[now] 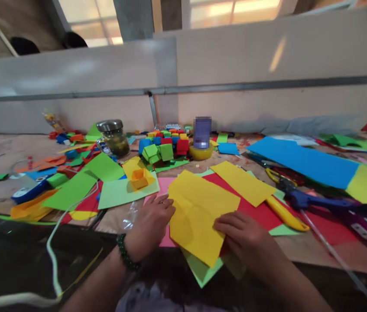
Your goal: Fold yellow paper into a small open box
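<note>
A yellow sheet of paper [202, 212] with creases and cut or folded corners lies in front of me, over red and pale green sheets. At its left edge is my left hand [152, 221], fingers closed together on the paper; a green bead bracelet is on that wrist. My right hand [243, 234] pinches the sheet's lower right edge, its thumb hidden. Just beyond, a smaller yellow piece [243, 183] rests on red paper [266, 216]. Left of the sheet, a small folded yellow paper box [139, 178] sits on a pale green sheet [121, 190].
Several coloured paper cubes [164, 149] are grouped at the back, near a lidded glass jar [115, 138] and a yellow bowl [201, 151]. A yellow-handled cutter [285, 213] and a blue-handled tool [316, 201] lie right. A white cable [53, 255] runs along the left.
</note>
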`<state>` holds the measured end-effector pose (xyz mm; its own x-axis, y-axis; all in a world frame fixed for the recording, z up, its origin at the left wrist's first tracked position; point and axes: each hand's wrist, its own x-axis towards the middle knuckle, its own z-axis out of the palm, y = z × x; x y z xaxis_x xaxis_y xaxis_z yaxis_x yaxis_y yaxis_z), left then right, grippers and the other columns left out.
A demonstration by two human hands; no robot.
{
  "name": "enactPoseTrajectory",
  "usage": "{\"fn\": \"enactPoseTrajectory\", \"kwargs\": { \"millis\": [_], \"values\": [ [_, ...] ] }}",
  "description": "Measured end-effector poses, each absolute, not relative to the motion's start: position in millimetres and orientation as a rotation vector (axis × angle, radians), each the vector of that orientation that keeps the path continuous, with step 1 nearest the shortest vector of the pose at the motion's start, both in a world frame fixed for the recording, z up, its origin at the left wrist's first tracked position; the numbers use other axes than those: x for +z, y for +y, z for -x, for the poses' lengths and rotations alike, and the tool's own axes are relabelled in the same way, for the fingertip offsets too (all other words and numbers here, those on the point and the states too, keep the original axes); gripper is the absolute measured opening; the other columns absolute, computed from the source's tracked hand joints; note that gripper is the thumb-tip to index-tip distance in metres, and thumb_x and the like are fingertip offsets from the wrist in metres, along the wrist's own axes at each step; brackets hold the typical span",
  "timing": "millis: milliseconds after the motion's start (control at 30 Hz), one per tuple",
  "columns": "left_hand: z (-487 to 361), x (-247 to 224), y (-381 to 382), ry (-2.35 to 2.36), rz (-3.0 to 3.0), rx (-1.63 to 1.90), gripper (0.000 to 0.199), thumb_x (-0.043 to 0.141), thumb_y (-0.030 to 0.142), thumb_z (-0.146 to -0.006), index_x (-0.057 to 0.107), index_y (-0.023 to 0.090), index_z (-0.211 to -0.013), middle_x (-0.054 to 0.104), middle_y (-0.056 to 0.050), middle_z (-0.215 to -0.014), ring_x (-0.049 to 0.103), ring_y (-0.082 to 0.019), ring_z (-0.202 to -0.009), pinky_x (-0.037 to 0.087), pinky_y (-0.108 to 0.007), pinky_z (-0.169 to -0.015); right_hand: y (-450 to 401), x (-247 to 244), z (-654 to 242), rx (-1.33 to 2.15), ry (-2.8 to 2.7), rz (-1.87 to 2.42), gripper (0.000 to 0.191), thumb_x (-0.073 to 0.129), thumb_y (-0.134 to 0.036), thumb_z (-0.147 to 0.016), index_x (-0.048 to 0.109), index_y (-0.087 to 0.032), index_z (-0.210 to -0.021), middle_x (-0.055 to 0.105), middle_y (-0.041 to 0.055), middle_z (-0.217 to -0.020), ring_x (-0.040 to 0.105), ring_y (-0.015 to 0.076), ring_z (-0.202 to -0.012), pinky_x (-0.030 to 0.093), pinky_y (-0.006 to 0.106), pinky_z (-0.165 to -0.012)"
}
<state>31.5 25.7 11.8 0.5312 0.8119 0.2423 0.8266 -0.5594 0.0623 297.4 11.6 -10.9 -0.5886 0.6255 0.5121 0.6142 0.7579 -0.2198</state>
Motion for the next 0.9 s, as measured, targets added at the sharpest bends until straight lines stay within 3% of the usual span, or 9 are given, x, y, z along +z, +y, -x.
{"fn": "enactPoseTrajectory", "kwargs": {
  "millis": [100,300,467,633,733,900],
  "values": [
    [-25.4,6.0,11.0,-1.381,2.761,-0.556,0.031,0.051,0.005,-0.083,0.066,0.014,-0.108,0.068,-0.011,-0.113,0.058,-0.027,-0.107,0.047,-0.046,-0.095,10.5,-7.6,-290.8,0.040,-2.436,0.921,0.029,0.047,-0.001,-0.083,0.068,-0.016,-0.096,0.072,0.0101,-0.094,0.064,0.0234,-0.090,0.056,0.038,-0.076],
    [-24.2,-3.6,-12.9,-1.425,2.886,-0.683,0.032,0.052,0.018,-0.087,0.063,0.013,-0.116,0.065,-0.011,-0.114,0.055,-0.025,-0.106,0.047,-0.042,-0.095,0.9,4.7,-273.6,-0.005,-2.507,0.968,0.051,0.044,0.004,-0.072,0.064,-0.013,-0.115,0.067,0.0140,-0.114,0.060,0.0280,-0.106,0.054,0.045,-0.088],
    [-31.0,-6.5,-12.5,-1.426,2.875,-0.589,0.047,0.055,0.037,-0.089,0.055,0.008,-0.127,0.061,-0.015,-0.125,0.053,-0.030,-0.112,0.045,-0.048,-0.097,8.1,7.8,-259.3,0.014,-2.569,0.777,0.034,0.047,-0.002,-0.082,0.069,-0.014,-0.104,0.071,0.0130,-0.108,0.063,0.0283,-0.104,0.054,0.045,-0.088],
    [-25.3,-10.7,-12.8,-1.363,2.870,-0.672,0.051,0.053,0.044,-0.091,0.053,0.010,-0.129,0.061,-0.014,-0.128,0.051,-0.030,-0.117,0.041,-0.052,-0.102,24.2,1.5,-270.5,0.445,-2.497,0.878,0.029,0.050,-0.003,-0.084,0.071,-0.018,-0.099,0.072,0.0107,-0.105,0.066,0.0203,-0.098,0.057,0.033,-0.082],
    [-22.1,-15.6,-13.5,-1.357,2.828,-0.781,0.046,0.055,0.043,-0.090,0.059,0.009,-0.121,0.063,-0.015,-0.125,0.053,-0.030,-0.115,0.044,-0.050,-0.100,28.4,-0.3,-280.0,0.670,-2.430,0.968,0.035,0.051,-0.003,-0.080,0.069,-0.021,-0.105,0.070,0.0102,-0.112,0.065,0.0200,-0.104,0.055,0.034,-0.088],
    [-21.7,-22.8,-12.0,-1.316,2.801,-0.946,0.037,0.058,0.035,-0.089,0.063,0.009,-0.115,0.067,-0.015,-0.116,0.057,-0.028,-0.108,0.051,-0.046,-0.094,38.9,10.4,-283.2,1.087,-2.264,1.124,0.009,0.061,-0.023,-0.083,0.068,-0.019,-0.088,0.071,0.0101,-0.104,0.067,0.0223,-0.098,0.055,0.036,-0.086]
  ]
}}
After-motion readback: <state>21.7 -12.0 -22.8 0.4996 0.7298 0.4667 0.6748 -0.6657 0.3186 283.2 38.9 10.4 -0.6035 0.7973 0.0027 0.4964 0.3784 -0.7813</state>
